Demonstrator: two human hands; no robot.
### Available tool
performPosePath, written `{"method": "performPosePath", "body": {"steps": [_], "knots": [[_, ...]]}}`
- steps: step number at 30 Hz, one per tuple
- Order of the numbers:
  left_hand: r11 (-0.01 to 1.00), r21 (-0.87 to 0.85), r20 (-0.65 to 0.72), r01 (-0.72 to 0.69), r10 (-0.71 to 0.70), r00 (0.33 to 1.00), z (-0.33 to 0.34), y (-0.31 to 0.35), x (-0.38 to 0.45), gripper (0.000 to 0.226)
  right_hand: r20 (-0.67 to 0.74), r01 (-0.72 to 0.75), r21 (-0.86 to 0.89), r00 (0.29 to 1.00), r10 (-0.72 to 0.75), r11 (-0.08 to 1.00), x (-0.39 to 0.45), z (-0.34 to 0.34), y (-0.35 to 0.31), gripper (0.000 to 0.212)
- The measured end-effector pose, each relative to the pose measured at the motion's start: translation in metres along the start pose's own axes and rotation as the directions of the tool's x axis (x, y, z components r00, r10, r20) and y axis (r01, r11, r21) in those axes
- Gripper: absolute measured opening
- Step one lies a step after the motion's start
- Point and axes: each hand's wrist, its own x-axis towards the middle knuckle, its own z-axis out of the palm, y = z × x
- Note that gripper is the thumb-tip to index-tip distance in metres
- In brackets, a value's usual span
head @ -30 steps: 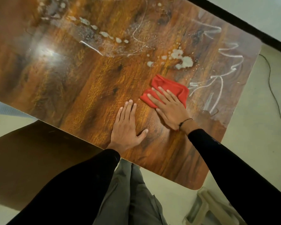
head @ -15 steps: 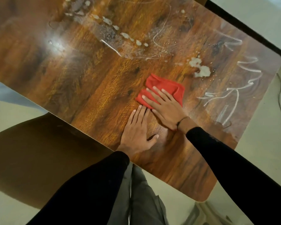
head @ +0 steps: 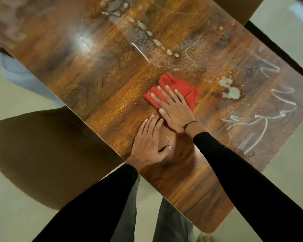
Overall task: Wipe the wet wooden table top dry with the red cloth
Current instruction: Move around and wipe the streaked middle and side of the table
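The wooden table top (head: 112, 95) runs diagonally across the view, glossy and streaked with water. A crumpled red cloth (head: 180, 87) lies near its middle. My right hand (head: 173, 109) presses flat on the cloth with straight, spread fingers. Just beside it, nearer the front edge, my left hand (head: 149, 144) rests flat on the bare wood, its fingertips almost touching the right hand's thumb side. Puddles (head: 230, 89) and white wet streaks (head: 262, 123) lie to the right of the cloth, and a line of drops (head: 156, 41) lies beyond it.
A dark brown seat or lower surface (head: 42, 154) sits left of the table's front edge. Pale floor (head: 16, 215) surrounds the table. A dark strip (head: 278, 51) runs along the floor past the far right edge. My grey trouser legs (head: 170, 220) stand below the table edge.
The cloth under my right hand has slid left along the table, away from the puddles on the right. The left hand has stayed flat by the front edge, and the right hand now lies close against it.
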Motion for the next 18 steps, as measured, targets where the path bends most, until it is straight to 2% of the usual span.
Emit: {"method": "performPosePath", "body": {"steps": [2, 4, 6, 8, 10, 13, 18], "knots": [[0.972, -0.022, -0.039, 0.233, -0.234, 0.971, -0.004, 0.006, -0.009, 0.111, 0.038, 0.155, -0.036, 0.987, -0.154, 0.987, -0.014, -0.001, 0.014, 0.06], [0.889, -0.006, -0.06, 0.459, -0.458, 0.887, -0.004, 0.018, -0.026, 0.116, 0.073, 0.26, -0.077, 0.964, -0.254, 0.963, -0.022, -0.005, 0.032, 0.06], [0.783, -0.021, -0.096, 0.622, -0.621, 0.778, 0.003, 0.038, -0.046, 0.119, 0.081, 0.271, -0.107, 0.961, -0.263, 0.957, -0.023, -0.01, 0.044, 0.061], [0.679, -0.06, -0.131, 0.731, -0.732, 0.669, 0.009, 0.057, -0.05, 0.122, 0.053, 0.216, -0.113, 0.976, -0.211, 0.97, -0.012, -0.013, 0.045, 0.062], [0.595, -0.092, -0.156, 0.798, -0.8, 0.579, 0.013, 0.064, -0.047, 0.123, 0.033, 0.207, -0.085, 0.978, -0.205, 0.975, 0.009, -0.012, 0.037, 0.063], [0.51, -0.154, -0.209, 0.846, -0.854, 0.476, 0.016, 0.062, -0.049, 0.12, 0.042, 0.304, -0.065, 0.952, -0.302, 0.95, 0.043, -0.01, 0.018, 0.064], [0.503, -0.311, -0.261, 0.807, -0.861, 0.436, 0.017, 0.064, -0.053, 0.09, 0.133, 0.527, -0.075, 0.847, -0.515, 0.847, 0.041, -0.005, -0.006, 0.067]]}}
